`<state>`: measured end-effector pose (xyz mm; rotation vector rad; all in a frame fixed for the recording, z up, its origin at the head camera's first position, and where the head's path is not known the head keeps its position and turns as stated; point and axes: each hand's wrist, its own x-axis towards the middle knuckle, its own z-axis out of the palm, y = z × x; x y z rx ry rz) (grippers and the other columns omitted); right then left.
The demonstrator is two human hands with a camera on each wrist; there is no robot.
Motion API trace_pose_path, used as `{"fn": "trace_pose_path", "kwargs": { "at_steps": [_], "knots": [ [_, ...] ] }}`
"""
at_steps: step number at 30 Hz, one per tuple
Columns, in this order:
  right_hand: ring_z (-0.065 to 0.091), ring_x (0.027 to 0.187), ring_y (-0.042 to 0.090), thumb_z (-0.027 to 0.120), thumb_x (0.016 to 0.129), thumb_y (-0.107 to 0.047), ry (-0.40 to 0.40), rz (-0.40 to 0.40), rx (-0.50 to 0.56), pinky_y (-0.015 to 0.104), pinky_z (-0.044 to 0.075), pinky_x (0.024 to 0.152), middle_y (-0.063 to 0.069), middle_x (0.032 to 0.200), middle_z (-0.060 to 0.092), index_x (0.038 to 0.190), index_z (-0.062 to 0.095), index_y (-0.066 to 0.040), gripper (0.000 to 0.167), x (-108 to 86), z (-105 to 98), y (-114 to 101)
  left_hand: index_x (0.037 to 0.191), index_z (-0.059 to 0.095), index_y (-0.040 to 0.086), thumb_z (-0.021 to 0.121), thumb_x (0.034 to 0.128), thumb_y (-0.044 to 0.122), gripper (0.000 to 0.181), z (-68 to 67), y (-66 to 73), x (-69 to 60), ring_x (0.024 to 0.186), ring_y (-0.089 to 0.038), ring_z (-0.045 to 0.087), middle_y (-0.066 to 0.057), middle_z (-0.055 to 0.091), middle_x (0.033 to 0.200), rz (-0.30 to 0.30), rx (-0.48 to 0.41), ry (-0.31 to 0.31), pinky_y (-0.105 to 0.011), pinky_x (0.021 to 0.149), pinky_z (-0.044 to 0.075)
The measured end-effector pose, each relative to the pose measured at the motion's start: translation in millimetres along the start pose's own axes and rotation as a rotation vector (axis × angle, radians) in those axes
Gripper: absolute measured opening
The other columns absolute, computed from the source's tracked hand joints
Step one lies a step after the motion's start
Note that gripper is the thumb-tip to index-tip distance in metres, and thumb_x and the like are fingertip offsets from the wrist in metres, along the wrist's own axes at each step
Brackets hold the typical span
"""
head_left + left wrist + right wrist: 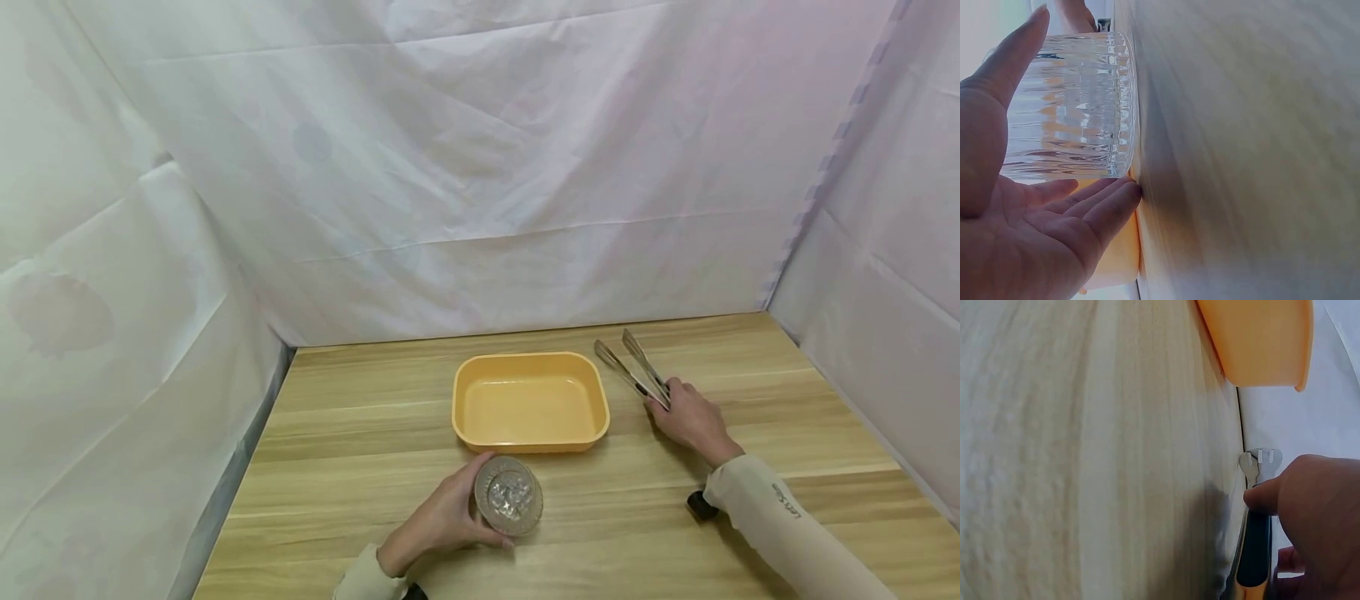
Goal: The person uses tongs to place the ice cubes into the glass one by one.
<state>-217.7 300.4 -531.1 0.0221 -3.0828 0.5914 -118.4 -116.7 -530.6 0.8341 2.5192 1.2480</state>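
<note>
Near the front of the table, my left hand is around a clear ribbed glass, thumb on its near side and fingers on its far side. Clear, shiny pieces show inside the glass from above. In the left wrist view the glass stands upright on the table, fingertips low beside its base. Over on the right, my right hand grips metal tongs by their handles, the two tips spread apart and pointing to the back. In the right wrist view the thumb presses on the dark handle.
A yellow rectangular tub with nothing in it sits mid-table, beyond the glass and left of the tongs. The wooden table meets white cloth walls at the back and sides.
</note>
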Motion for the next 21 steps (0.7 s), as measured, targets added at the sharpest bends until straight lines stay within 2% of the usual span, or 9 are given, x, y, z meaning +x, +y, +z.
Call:
{"fn": "trace_pose_path", "kwargs": {
  "at_steps": [5,11,16,19,21],
  "knots": [
    [0.054,0.068,0.03,0.058,0.096,-0.036,-0.002,0.001,-0.021,0.047,0.044,0.056,0.018,0.084,0.056,0.107,0.052,0.007,0.045,-0.8,-1,0,0.154,0.026,0.008,0.094,0.0596,0.041,0.121,-2.5,-0.7,-2.6,0.137,-0.029,0.044,-0.005,0.046,0.149,-0.044,0.002,-0.015,-0.052,0.113,0.034],
    [0.052,0.067,0.027,0.058,0.096,-0.039,-0.021,0.011,-0.044,0.042,0.042,0.055,0.013,0.081,0.055,0.104,0.053,0.004,0.044,0.5,-3,-1,0.154,0.03,0.01,0.092,0.0632,0.042,0.114,-13.2,-3.6,-8.7,0.141,-0.026,0.04,0.0,0.042,0.153,-0.038,0.012,-0.05,-0.05,0.115,0.031],
    [0.053,0.071,0.027,0.057,0.096,-0.048,-0.073,0.027,-0.022,0.042,0.042,0.058,0.016,0.087,0.057,0.11,0.054,0.005,0.054,-1.1,-6,1,0.148,0.04,0.004,0.083,0.074,0.049,0.097,-28.8,-4.8,-21.7,0.137,-0.031,0.044,-0.01,0.047,0.15,-0.089,0.095,-0.088,-0.051,0.113,0.035],
    [0.059,0.083,0.036,0.052,0.097,-0.054,-0.083,0.027,-0.008,0.048,0.048,0.066,0.026,0.103,0.059,0.123,0.051,0.008,0.067,-2.8,-11,2,0.143,0.046,0.004,0.074,0.084,0.05,0.08,-40.3,-7.3,-29.7,0.135,-0.033,0.047,-0.013,0.05,0.146,-0.127,0.139,-0.103,-0.052,0.11,0.037],
    [0.06,0.094,0.044,0.048,0.1,-0.052,-0.07,0.011,0.003,0.055,0.05,0.072,0.033,0.115,0.057,0.131,0.048,0.011,0.069,-3.3,-14,4,0.141,0.049,0.004,0.069,0.0907,0.044,0.067,-48.4,-9.6,-33.4,0.133,-0.033,0.049,-0.013,0.053,0.144,-0.131,0.166,-0.089,-0.053,0.109,0.038]
  ]
}}
